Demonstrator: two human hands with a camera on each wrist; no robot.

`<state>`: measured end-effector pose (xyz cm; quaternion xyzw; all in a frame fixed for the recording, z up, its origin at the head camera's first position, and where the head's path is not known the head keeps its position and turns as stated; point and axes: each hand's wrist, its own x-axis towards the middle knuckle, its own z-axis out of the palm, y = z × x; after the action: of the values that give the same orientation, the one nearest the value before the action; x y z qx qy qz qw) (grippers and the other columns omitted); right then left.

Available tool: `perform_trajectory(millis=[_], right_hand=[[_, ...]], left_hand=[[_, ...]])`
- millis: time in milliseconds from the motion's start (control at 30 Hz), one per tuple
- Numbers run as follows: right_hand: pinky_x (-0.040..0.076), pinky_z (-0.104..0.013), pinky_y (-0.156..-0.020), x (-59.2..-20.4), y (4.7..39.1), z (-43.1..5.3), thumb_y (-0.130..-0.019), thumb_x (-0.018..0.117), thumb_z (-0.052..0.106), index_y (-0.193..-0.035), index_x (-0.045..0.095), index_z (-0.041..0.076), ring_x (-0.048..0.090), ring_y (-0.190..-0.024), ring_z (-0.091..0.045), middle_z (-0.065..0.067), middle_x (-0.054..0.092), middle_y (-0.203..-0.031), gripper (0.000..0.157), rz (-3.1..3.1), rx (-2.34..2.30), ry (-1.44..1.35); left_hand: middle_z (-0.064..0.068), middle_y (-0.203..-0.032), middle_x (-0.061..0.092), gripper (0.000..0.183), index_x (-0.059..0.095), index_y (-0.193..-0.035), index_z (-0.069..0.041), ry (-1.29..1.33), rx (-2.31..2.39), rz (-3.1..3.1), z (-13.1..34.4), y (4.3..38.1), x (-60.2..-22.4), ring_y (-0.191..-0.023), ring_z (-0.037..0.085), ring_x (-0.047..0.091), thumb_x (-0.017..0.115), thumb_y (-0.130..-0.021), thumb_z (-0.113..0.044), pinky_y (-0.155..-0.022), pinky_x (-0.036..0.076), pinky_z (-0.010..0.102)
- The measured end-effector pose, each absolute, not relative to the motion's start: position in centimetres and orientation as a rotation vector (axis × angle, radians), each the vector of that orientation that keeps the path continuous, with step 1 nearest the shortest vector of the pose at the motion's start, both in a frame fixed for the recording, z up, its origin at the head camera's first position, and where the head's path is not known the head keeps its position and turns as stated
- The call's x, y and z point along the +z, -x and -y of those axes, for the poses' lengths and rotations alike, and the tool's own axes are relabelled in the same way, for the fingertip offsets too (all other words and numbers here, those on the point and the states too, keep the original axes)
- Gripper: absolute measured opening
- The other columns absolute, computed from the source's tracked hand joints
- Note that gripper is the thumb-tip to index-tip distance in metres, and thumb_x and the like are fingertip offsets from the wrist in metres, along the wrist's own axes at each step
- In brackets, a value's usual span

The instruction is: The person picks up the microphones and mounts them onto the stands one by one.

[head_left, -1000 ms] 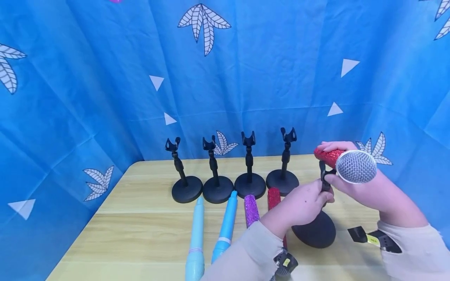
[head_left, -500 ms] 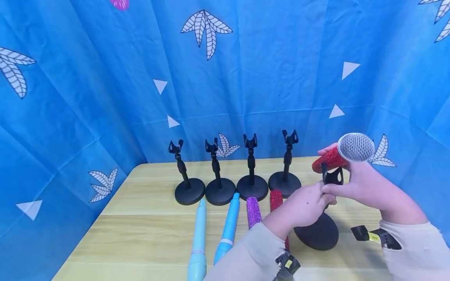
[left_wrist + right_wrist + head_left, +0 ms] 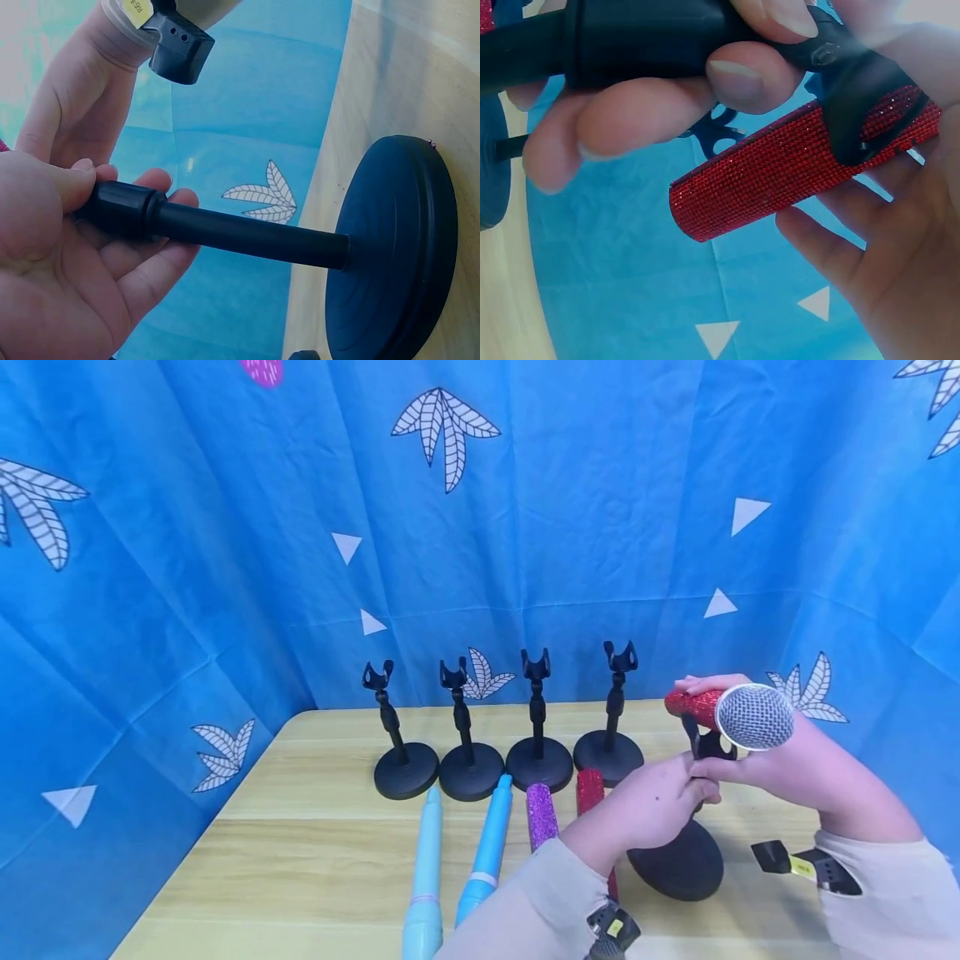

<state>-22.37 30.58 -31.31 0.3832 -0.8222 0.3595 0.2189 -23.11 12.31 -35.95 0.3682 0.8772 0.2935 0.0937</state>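
Note:
My left hand [image 3: 648, 802] grips the post of a black desktop microphone stand [image 3: 255, 236], its fingers wrapped just below the clip. The round base [image 3: 678, 864] stands at the right of the table. My right hand [image 3: 780, 768] holds a red glittery microphone [image 3: 693, 706] at the clip, fingers over its far side and thumb by the clip's foot. The silver mesh head [image 3: 753, 717] points toward me and right. In the right wrist view, the sparkly handle [image 3: 750, 176] runs past the prong of the clip [image 3: 847, 120]; my palm is behind it.
Several black stands with vacant clips, such as the leftmost stand [image 3: 405, 768], line the table's back. In front lie a pale teal microphone [image 3: 425, 868], a blue one [image 3: 487, 847], a purple glitter one [image 3: 542, 814] and another red one [image 3: 590, 787], partly under my left arm.
The red microphone's head tipped up and then came down again, its handle now more level over the clip. My left hand keeps its grip on the post. The head view shifts slightly.

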Motion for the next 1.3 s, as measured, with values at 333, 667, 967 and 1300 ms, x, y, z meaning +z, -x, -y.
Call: perform_trajectory(millis=[333, 667, 967, 1300], right_hand=[[0.035, -0.013, -0.104, -31.4, 22.0, -30.9, -0.053, 0.093, -0.013, -0.128, 0.063, 0.008, 0.043, -0.140, -0.009, 0.009, 0.053, -0.146, 0.083, 2.226, 0.796, -1.122], [0.028, -0.015, -0.110, -32.2, 22.5, -30.9, -0.066, 0.097, 0.027, -0.126, 0.069, 0.012, 0.042, -0.141, -0.011, 0.000, 0.059, -0.141, 0.068, 2.212, 0.705, -1.139], [0.029, -0.018, -0.112, -33.1, 22.5, -30.6, -0.094, 0.056, 0.062, -0.128, 0.067, 0.008, 0.041, -0.141, -0.018, -0.011, 0.059, -0.138, 0.064, 2.098, 0.619, -1.175], [0.028, -0.018, -0.112, -32.8, 21.7, -30.2, -0.091, 0.062, 0.063, -0.122, 0.069, 0.013, 0.041, -0.139, -0.026, -0.015, 0.057, -0.137, 0.059, 2.110, 0.633, -1.165]], left_hand=[[-0.021, -0.110, 0.064, 0.019, 0.060, -0.118, -0.026, -1.205, 0.805, -2.637, -12.4, 23.3, -36.1, -0.105, -0.008, 0.057, 0.044, -0.110, -0.029, -0.092, 0.043, 0.012], [-0.014, -0.098, 0.062, 0.029, 0.056, -0.134, -0.022, -1.103, 0.769, -2.736, -12.1, 23.0, -36.1, -0.094, -0.004, 0.059, 0.048, -0.108, -0.032, -0.082, 0.048, 0.012], [-0.011, -0.099, 0.066, 0.023, 0.060, -0.125, -0.017, -1.046, 0.800, -2.741, -12.1, 22.7, -36.0, -0.095, -0.003, 0.063, 0.055, -0.105, -0.027, -0.079, 0.051, 0.014], [-0.010, -0.113, 0.067, 0.031, 0.057, -0.133, -0.017, -1.090, 0.864, -2.703, -11.9, 22.7, -36.0, -0.104, -0.001, 0.062, 0.055, -0.105, -0.029, -0.088, 0.050, 0.017]])
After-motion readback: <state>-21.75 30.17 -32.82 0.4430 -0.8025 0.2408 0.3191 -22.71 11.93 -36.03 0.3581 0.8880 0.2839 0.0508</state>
